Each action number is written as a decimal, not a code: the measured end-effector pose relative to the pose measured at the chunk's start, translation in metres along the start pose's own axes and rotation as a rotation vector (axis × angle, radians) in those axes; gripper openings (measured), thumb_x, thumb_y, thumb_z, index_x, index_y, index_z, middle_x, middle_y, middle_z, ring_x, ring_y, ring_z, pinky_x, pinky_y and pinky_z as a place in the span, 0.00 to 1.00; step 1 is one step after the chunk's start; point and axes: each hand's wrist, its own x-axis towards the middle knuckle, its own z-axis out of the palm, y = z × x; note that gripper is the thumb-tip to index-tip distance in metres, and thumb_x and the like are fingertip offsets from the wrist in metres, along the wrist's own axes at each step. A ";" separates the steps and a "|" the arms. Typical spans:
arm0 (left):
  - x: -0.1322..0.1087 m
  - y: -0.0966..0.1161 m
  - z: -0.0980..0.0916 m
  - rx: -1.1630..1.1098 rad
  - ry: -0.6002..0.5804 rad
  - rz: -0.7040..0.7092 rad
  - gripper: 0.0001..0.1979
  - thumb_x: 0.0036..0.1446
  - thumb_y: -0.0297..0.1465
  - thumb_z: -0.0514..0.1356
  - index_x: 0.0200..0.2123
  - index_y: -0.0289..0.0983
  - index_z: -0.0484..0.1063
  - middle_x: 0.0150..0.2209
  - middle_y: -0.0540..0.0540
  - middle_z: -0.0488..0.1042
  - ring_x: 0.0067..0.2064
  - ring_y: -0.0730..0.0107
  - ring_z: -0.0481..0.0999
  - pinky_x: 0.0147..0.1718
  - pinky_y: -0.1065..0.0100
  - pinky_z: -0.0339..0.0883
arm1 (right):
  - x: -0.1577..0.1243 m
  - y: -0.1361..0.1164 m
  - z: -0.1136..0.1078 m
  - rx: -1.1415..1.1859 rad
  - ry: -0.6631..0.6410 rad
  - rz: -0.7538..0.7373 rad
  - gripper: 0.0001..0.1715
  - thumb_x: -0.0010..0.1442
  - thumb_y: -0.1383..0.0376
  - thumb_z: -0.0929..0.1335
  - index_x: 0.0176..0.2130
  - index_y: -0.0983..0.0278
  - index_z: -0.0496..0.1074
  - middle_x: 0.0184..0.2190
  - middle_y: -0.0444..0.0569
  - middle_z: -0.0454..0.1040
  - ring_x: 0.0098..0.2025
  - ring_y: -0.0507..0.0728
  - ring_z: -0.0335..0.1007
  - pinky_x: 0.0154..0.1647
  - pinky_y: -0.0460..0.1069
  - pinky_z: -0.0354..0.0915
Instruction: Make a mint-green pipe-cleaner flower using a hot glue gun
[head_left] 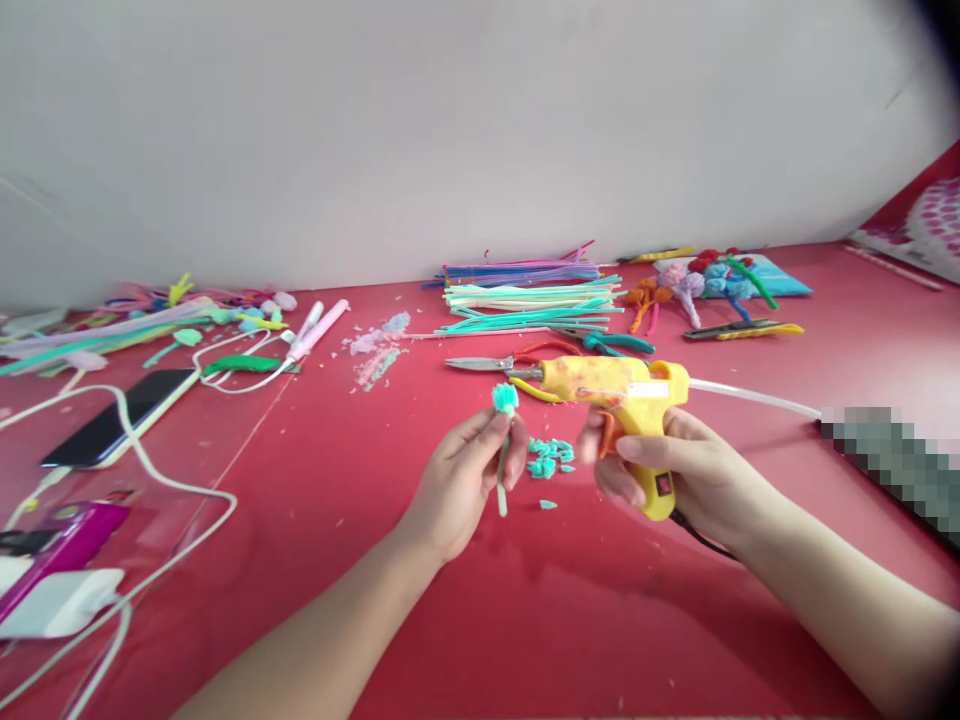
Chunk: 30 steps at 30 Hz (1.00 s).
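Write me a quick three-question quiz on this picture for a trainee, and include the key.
1. Multiple choice: What does the right hand hold?
A) scissors
B) a yellow glue gun
C) a phone

2. True or false: The red-handled scissors lie beyond the left hand, on the red table.

3. Fill in the blank: The left hand pinches a pale stem topped by a ____ tuft.

Key: 1. B. 2. True. 3. Turquoise.
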 end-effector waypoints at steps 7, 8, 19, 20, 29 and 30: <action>0.003 0.004 0.000 -0.019 0.076 0.029 0.13 0.63 0.33 0.51 0.29 0.34 0.69 0.18 0.53 0.58 0.21 0.79 0.56 0.21 0.74 0.50 | -0.002 0.004 0.000 -0.107 0.036 -0.068 0.11 0.55 0.57 0.70 0.35 0.62 0.73 0.30 0.45 0.71 0.29 0.51 0.64 0.30 0.46 0.60; 0.003 0.004 -0.001 -0.013 0.084 0.030 0.13 0.63 0.33 0.51 0.29 0.34 0.69 0.18 0.53 0.58 0.21 0.79 0.56 0.21 0.74 0.50 | -0.002 0.005 0.000 -0.185 0.065 -0.079 0.13 0.57 0.55 0.68 0.34 0.62 0.73 0.30 0.46 0.71 0.30 0.52 0.65 0.31 0.47 0.61; 0.002 -0.004 0.000 0.058 0.110 0.012 0.12 0.62 0.35 0.54 0.29 0.35 0.70 0.19 0.53 0.59 0.21 0.79 0.56 0.21 0.75 0.50 | -0.004 0.009 0.009 -0.539 0.248 -0.037 0.25 0.58 0.46 0.64 0.26 0.63 0.69 0.25 0.48 0.71 0.29 0.56 0.68 0.32 0.50 0.64; 0.001 -0.004 0.000 0.060 0.107 0.010 0.12 0.62 0.35 0.54 0.29 0.35 0.70 0.19 0.53 0.59 0.21 0.79 0.56 0.21 0.75 0.50 | -0.003 0.009 0.010 -0.535 0.245 -0.037 0.24 0.58 0.46 0.64 0.26 0.63 0.69 0.25 0.48 0.71 0.28 0.55 0.67 0.31 0.50 0.63; 0.001 -0.006 0.000 0.039 0.104 0.012 0.12 0.61 0.35 0.55 0.30 0.34 0.70 0.19 0.53 0.59 0.22 0.78 0.56 0.21 0.75 0.52 | -0.001 0.011 0.011 -0.465 0.253 -0.069 0.23 0.58 0.48 0.65 0.27 0.64 0.69 0.23 0.46 0.69 0.24 0.52 0.65 0.28 0.48 0.63; 0.001 -0.006 0.000 0.036 0.102 0.010 0.12 0.61 0.36 0.55 0.30 0.34 0.71 0.19 0.53 0.59 0.22 0.78 0.56 0.21 0.75 0.52 | -0.001 0.011 0.011 -0.460 0.257 -0.068 0.23 0.58 0.48 0.65 0.27 0.64 0.69 0.23 0.46 0.69 0.24 0.52 0.64 0.28 0.48 0.63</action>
